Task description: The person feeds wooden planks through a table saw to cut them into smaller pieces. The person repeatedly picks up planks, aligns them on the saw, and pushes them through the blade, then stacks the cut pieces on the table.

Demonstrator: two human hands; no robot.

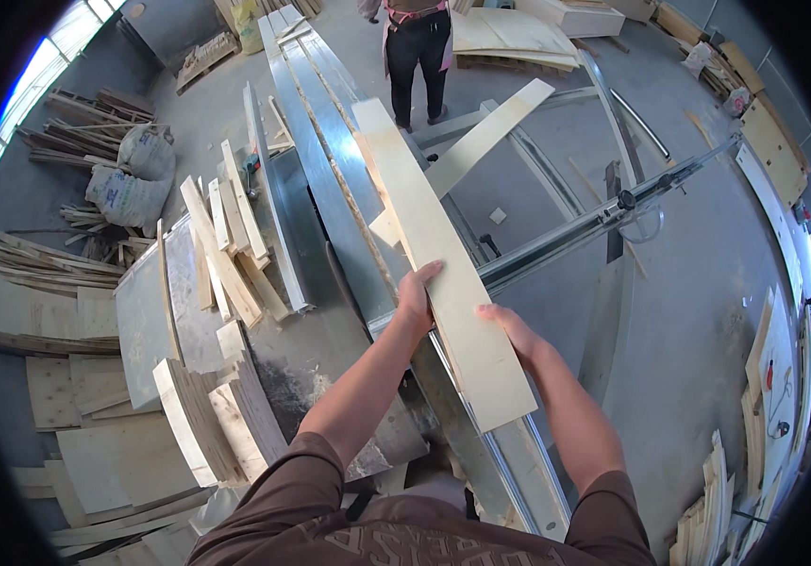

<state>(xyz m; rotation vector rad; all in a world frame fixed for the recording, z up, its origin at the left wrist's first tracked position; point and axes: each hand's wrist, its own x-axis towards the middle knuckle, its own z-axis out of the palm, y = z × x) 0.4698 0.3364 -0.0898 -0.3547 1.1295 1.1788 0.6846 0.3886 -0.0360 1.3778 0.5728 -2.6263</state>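
Observation:
A long pale plywood board runs from near my body away over the sliding-table saw. My left hand grips its left edge, thumb on top, the other fingers mostly hidden. On the right edge, my right hand is closed with its thumb on the top face and its fingers hidden underneath. Beneath the board lies the slotted steel saw table, with a small wood offcut at the board's left side. Another plywood strip rests slanted across the frame on the right.
A metal crosscut fence extends right from the saw. Loose wood strips and stacked plywood blocks stand at left. White sacks sit by piled scrap wood. Beyond the saw stands another person, near stacked sheets.

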